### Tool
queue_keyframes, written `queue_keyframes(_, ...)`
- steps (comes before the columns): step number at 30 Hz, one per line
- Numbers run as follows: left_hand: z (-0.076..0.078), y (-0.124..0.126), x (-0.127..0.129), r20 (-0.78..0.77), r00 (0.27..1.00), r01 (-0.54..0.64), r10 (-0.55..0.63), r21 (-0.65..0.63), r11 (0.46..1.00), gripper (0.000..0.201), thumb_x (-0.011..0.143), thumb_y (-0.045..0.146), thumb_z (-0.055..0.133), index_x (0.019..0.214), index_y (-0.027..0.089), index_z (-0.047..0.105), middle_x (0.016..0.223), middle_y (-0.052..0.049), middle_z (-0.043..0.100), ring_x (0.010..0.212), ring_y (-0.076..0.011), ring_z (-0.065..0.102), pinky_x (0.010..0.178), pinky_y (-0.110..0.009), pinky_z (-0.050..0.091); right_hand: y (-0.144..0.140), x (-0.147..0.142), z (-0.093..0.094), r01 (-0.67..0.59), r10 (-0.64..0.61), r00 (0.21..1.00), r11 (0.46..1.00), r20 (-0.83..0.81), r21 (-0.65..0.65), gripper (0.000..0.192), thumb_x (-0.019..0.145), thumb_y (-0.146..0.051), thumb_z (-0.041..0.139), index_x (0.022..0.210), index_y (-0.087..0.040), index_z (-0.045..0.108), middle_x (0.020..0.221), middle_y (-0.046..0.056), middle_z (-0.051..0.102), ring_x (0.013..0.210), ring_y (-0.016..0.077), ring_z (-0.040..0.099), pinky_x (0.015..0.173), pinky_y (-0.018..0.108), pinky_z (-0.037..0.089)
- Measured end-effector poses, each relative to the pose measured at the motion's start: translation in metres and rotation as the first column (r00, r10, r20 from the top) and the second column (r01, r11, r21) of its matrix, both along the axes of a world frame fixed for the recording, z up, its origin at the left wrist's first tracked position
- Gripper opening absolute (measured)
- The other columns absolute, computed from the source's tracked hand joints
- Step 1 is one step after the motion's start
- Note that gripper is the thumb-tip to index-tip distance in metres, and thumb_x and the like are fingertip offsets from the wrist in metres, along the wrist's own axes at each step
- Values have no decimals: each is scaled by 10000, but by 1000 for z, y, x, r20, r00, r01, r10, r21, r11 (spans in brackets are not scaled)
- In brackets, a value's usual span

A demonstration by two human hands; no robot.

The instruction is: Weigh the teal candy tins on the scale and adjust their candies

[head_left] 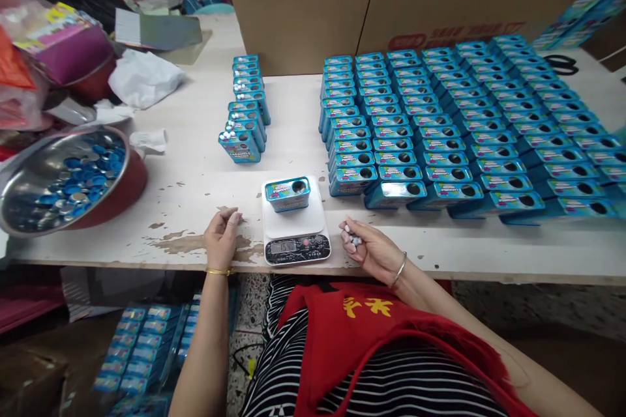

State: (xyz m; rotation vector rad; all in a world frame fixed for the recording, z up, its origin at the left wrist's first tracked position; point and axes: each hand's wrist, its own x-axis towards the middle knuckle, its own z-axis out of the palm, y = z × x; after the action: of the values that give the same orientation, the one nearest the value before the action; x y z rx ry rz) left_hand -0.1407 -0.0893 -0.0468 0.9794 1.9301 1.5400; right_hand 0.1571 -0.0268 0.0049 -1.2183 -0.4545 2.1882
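**One tin on the scale, many open tins waiting**

A blue tin (287, 193) stands on the small kitchen scale (295, 227), at the near edge of the white table (195, 163). Its round hole on top is open, and I cannot see how full it is. The display shows digits, but they are too small to read with certainty.

The right hand (369, 249) rests on the table just beside the scale, palm up and fingers half curled, with a few small pale candies (353, 238) in it. The left hand (222, 234) lies on the other side of the scale, loosely closed with the fingertips down on the table; it seems to hold nothing.

By my judgement the work is at an early point. Behind the scale, to the left, a short row of tins (244, 107) already shows pale candies at the top. To the right, the big block of tins (464, 124) has dark, open holes, so most of it appears not yet filled.

At the left, a metal bowl (29, 176) holds blue caps (81, 176), well apart from the left hand. Cardboard boxes (391, 0) stand behind the tins. Nothing lies between the hands and the scale
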Motion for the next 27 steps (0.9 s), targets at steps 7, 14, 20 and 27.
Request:
queue_keyframes(7,-7,-2,-2,-17,1000,4,-4,-10,1000,378,762,471,642,984,165,633,879,-37,643,816,-148,613,828,-313,501,14,-18,24,-90,86,996,985,32,145,422,629,-457,792,799,-133,581,561,-53,504,401,24,366,364,169,172)
queue_keyframes(14,-12,-5,-4,-56,998,14,-15,-12,1000,356,777,457,633,1004,182,637,888,-33,645,810,-152,609,823,-309,500,47,-53,60,-219,170,975,853,145,475,363,718,-481,700,788,-147,576,525,-64,473,385,23,317,399,200,135)
queue_keyframes(20,-16,-5,-8,-83,997,8,-9,-6,1000,347,782,451,633,1007,187,643,912,-43,654,839,-165,609,829,-310,495,71,-73,68,-433,161,881,651,445,623,261,751,-381,662,718,-127,609,459,-75,422,436,42,327,441,213,224)
queue_keyframes(27,-17,-6,-7,-144,989,13,-15,-17,1000,352,796,460,611,1016,187,639,948,-47,656,864,-171,605,848,-325,489,75,-72,73,-432,158,887,618,435,657,230,751,-350,676,735,-121,659,460,-66,415,438,39,315,430,213,199)
